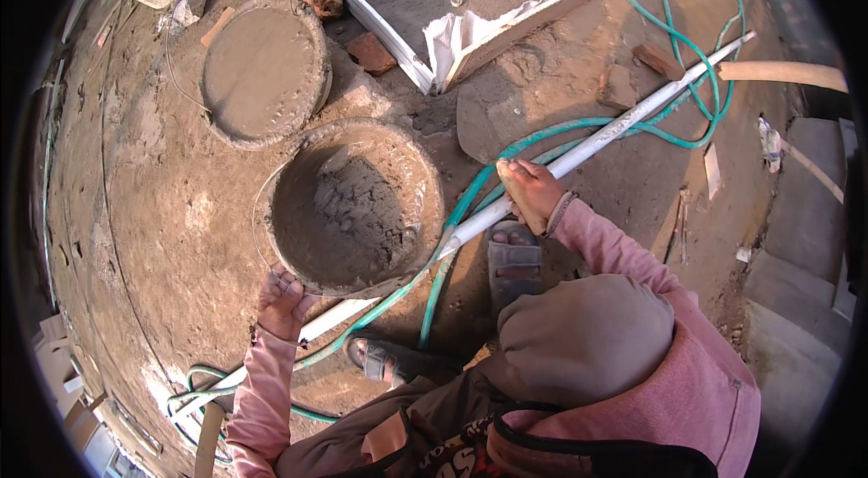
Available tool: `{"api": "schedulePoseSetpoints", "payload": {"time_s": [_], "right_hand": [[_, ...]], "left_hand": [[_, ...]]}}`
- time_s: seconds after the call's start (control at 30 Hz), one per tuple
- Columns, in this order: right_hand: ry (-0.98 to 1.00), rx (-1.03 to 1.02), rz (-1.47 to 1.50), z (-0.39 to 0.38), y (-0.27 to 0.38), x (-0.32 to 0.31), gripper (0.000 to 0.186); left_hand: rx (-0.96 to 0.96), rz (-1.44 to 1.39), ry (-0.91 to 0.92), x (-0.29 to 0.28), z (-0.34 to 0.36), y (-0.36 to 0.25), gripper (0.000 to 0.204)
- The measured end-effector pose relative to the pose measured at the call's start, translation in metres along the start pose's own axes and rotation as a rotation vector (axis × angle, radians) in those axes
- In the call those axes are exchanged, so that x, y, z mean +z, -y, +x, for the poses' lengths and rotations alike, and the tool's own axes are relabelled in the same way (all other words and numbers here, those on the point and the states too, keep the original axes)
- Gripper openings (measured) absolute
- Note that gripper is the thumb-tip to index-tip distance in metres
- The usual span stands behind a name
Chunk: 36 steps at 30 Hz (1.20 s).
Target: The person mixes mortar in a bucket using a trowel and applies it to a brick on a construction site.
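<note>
In the head view, the left grip (283, 304) is closed on the near rim of a bucket (295, 211) partly filled with mortar (357, 202), standing on the dirt ground (194, 207) just beside a fuller bucket (320, 53). The right grip (533, 191) wraps a wooden handle (530, 213) near a white pipe (665, 96).

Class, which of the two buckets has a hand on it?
The nearer bucket, with lumpy grey mix inside; the left hand holds its edge. The farther bucket, smooth-surfaced and nearly brimful, is untouched.
</note>
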State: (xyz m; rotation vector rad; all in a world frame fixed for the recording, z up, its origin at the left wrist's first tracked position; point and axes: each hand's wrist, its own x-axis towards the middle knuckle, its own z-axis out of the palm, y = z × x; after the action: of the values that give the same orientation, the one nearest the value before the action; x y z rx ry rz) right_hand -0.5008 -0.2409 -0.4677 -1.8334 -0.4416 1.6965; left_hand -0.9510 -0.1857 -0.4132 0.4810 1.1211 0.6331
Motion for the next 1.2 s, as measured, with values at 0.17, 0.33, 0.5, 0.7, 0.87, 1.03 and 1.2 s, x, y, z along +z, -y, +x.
{"api": "schedulePoseSetpoints", "payload": {"time_s": [0.17,0.33,0.5,0.7,0.87,1.03,1.2], "right_hand": [[0.029,-0.065,-0.379,-0.014,-0.003,0.038,0.041],[0.131,-0.583,-1.135,0.011,0.017,-0.022,0.055],[0.018,-0.537,-1.343,0.050,0.059,-0.144,0.044],[-0.330,-0.375,-1.530,0.032,0.083,-0.196,0.039],[-0.256,-0.502,-1.687,0.030,0.067,-0.169,0.038],[-0.394,-0.358,-1.636,0.049,0.090,-0.238,0.039],[-0.239,-0.452,-1.573,0.032,0.084,-0.197,0.039]], "left_hand": [[-0.009,-0.037,0.012,0.008,0.000,-0.004,0.041],[0.001,-0.021,-0.019,0.004,-0.003,-0.001,0.039],[0.037,-0.049,0.021,-0.002,-0.001,0.004,0.038],[0.001,-0.081,-0.008,0.002,-0.001,0.000,0.038],[0.010,-0.043,0.002,0.002,-0.005,-0.002,0.042],[0.017,-0.060,0.018,0.003,-0.003,-0.001,0.039],[0.013,-0.064,0.019,0.008,-0.003,-0.003,0.038]]}}
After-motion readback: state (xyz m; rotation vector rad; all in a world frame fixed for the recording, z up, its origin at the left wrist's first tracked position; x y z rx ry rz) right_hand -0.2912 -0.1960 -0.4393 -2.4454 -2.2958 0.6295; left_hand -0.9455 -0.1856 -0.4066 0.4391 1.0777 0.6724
